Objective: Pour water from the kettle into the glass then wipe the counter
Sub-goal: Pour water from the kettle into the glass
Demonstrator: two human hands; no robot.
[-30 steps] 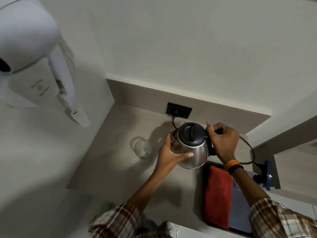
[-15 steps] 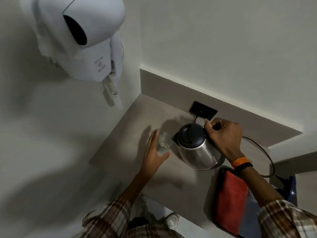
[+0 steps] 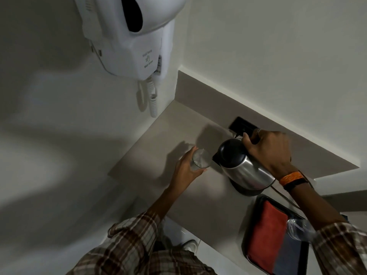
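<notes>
Kettle (image 3: 241,165): tilted on its base near the counter (image 3: 198,205) back edge, right hand (image 3: 272,153) clenched on its handle.
Glass (image 3: 201,158): clasped by left hand (image 3: 186,171), just beside the spout.
Risk: spout misaligned with rim; water could spill onto counter.

Kettle (image 3: 246,171): brushed steel body, glossy black plastic lid. Glass (image 3: 200,158) clear, smooth. Counter (image 3: 198,205) matt beige, smooth. At 11 o'clock, wall hair dryer (image 3: 131,36) glossy white plastic. At 5 o'clock, tray (image 3: 252,225) black, glossy; red cloth (image 3: 266,237) soft, matt.
</notes>
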